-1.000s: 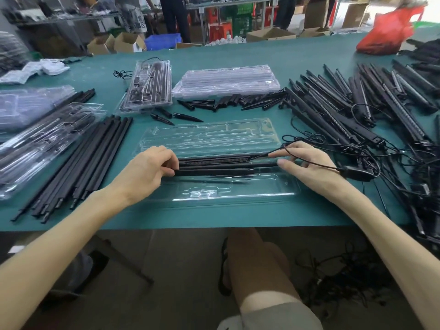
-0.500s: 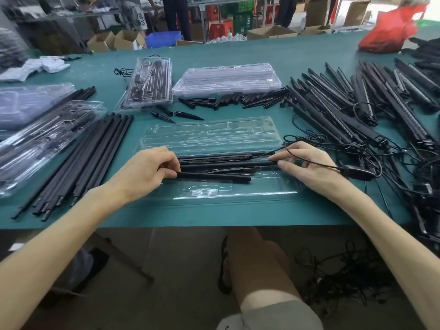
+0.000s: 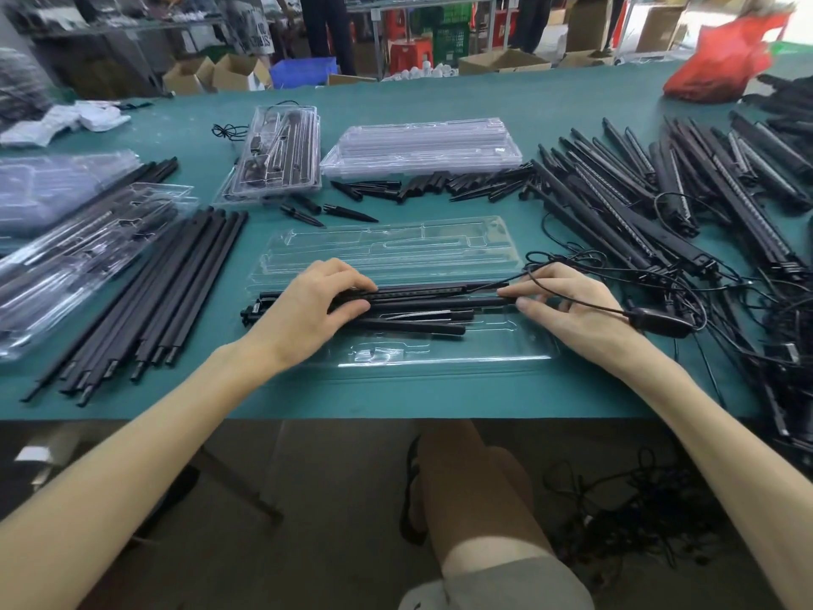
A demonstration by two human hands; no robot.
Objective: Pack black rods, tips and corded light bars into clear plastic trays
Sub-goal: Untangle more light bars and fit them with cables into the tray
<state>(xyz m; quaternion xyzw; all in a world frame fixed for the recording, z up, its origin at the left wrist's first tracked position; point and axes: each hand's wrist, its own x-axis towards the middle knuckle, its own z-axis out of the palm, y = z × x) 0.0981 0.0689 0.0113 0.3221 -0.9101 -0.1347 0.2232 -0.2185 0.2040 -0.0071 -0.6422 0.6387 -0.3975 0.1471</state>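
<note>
Since the frame 0.5 s ago, your left hand has slid slightly left along the bundle, and a clipped end of the black parts now sticks out past the left edge of the open clear tray; your right hand has kept its place. Your left fingers are curled together over the left end of the light bar, with the thumb pressed against the near side of the black rods, so this hand is clamped on the bundle. Your right fingers are extended and lie close together, their tips touching the right ends of the light bar and of the rod just beside it; whether they pinch or only press cannot be told. A thin black cord runs from the bar's right end across the back of your right hand to a black inline box lying on the green table just beside your wrist. The bar and rods lie lengthwise, left to right, in the near half of the tray, with the bar farthest from you. Beyond the tray, loose black tips are scattered on the table, and behind them sit a packed tray and a stack of empty trays. To your left lies a row of loose rods beside more packed trays. To your right lies a pile of corded light bars.
</note>
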